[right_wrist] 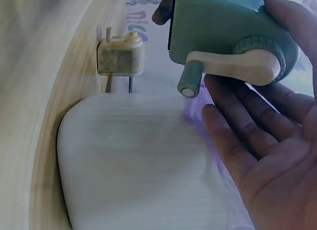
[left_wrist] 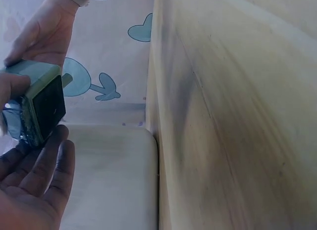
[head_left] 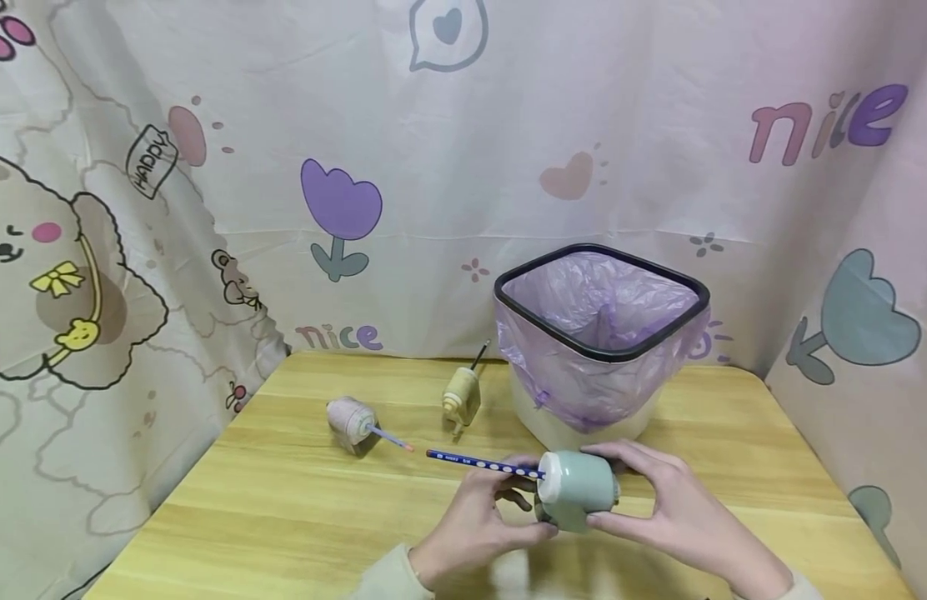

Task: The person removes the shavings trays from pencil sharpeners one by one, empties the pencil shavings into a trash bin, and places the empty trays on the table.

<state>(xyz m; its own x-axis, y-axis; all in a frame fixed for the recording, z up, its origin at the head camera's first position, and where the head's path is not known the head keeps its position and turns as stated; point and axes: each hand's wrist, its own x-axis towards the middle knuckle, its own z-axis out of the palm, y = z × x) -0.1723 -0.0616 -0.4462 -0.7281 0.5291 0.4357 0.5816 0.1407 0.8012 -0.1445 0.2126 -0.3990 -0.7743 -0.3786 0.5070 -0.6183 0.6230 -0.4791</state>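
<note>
A green hand-crank pencil sharpener [head_left: 587, 483] is held just above the table, between both hands. A blue pencil [head_left: 471, 462] sticks out of its white front, pointing left. My left hand [head_left: 478, 517] grips the sharpener's front end, thumb on the near side. My right hand [head_left: 677, 504] holds the crank end between thumb and fingers. In the right wrist view the cream crank [right_wrist: 237, 66] ends in a green knob, and the right hand's [right_wrist: 277, 146] lower fingers lie beneath it. The left wrist view shows the sharpener's dark base [left_wrist: 49, 109] above the left fingers [left_wrist: 42, 175].
Behind the hands stands a bin [head_left: 576, 429] with a purple liner [head_left: 583, 387] and black rim [head_left: 613, 357]. A pink sharpener [head_left: 351, 419] with a pencil lies at left on the wooden table [head_left: 283, 517]. Near the back is a yellow sharpener [head_left: 461, 387] with a dark pencil.
</note>
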